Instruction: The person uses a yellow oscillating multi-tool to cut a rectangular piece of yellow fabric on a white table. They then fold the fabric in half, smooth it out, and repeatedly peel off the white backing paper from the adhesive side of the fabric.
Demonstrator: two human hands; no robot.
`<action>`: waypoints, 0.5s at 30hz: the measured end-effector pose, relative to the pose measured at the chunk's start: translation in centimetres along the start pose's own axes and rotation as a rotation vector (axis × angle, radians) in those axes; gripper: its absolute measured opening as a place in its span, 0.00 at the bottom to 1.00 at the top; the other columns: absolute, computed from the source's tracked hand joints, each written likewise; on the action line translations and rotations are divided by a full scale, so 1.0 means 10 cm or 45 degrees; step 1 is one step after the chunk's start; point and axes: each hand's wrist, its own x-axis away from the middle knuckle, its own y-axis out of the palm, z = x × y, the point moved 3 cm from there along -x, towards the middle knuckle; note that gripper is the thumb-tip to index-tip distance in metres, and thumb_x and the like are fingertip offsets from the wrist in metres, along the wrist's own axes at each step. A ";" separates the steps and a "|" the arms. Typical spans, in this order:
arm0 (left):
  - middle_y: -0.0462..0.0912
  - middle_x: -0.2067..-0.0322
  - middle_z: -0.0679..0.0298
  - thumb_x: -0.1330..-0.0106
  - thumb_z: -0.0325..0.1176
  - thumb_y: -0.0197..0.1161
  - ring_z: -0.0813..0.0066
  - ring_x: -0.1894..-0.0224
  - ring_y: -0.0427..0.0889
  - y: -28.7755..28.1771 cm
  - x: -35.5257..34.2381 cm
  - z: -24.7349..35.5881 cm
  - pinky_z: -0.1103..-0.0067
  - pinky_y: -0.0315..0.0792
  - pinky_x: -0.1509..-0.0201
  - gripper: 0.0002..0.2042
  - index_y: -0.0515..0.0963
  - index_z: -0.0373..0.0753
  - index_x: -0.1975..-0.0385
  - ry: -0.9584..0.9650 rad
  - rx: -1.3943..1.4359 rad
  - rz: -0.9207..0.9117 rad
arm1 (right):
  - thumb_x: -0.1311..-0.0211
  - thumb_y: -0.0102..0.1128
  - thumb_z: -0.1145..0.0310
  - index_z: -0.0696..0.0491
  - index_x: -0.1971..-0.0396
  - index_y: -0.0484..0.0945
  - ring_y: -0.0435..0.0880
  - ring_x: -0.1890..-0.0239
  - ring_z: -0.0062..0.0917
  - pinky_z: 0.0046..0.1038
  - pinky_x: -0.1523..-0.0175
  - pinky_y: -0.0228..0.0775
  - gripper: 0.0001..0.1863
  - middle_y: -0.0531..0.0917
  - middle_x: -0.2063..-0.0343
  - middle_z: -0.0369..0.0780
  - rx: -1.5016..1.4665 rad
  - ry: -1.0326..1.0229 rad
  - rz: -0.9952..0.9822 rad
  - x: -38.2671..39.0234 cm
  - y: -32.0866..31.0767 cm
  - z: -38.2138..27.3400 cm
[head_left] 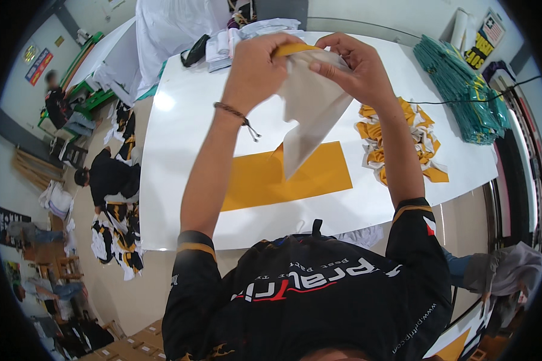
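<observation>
My left hand (256, 69) and my right hand (358, 69) are raised over the white table (165, 144), both pinched on the top edge of a fabric piece (307, 120). The piece has a yellow band along the top and a pale off-white face, and it hangs down to a point between my forearms. Beneath it on the table lies a flat yellow rectangular panel (301, 180), part of it hidden behind the hanging fabric and my left forearm. Just beyond my right forearm is a loose pile of yellow-and-white cut pieces (433, 171).
Stacked green bagged goods (451, 90) lie at the back right, with a black cord across them. Folded white garments (220, 51) sit at the back. A crouching person (111, 174) is beside black-and-yellow fabric piles (117, 240) on the left floor; other people are farther off.
</observation>
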 end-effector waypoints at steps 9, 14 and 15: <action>0.84 0.76 0.59 0.37 0.23 0.61 0.78 0.71 0.81 -1.39 0.09 -0.08 0.79 0.74 0.65 0.05 0.83 0.30 0.66 0.075 -0.365 0.398 | 0.38 0.68 0.66 0.59 0.61 0.84 0.77 0.70 0.14 0.21 0.61 0.70 0.12 0.84 0.72 0.32 -0.188 0.385 -0.656 0.61 0.49 0.92; 0.87 0.64 0.61 0.37 0.26 0.56 0.73 0.64 0.85 -1.84 0.33 -0.57 0.79 0.77 0.57 0.12 0.84 0.39 0.56 -0.342 -0.668 0.259 | 0.35 0.62 0.63 0.62 0.68 0.81 0.73 0.69 0.17 0.26 0.60 0.69 0.14 0.77 0.75 0.35 0.126 0.275 -0.769 0.89 0.46 1.53; 0.88 0.62 0.62 0.35 0.30 0.57 0.71 0.64 0.86 -1.95 0.41 -0.65 0.79 0.77 0.56 0.13 0.84 0.43 0.53 -0.455 -0.705 0.228 | 0.34 0.60 0.64 0.62 0.66 0.81 0.74 0.69 0.18 0.26 0.59 0.69 0.13 0.77 0.75 0.35 0.025 0.283 -0.627 0.93 0.50 1.65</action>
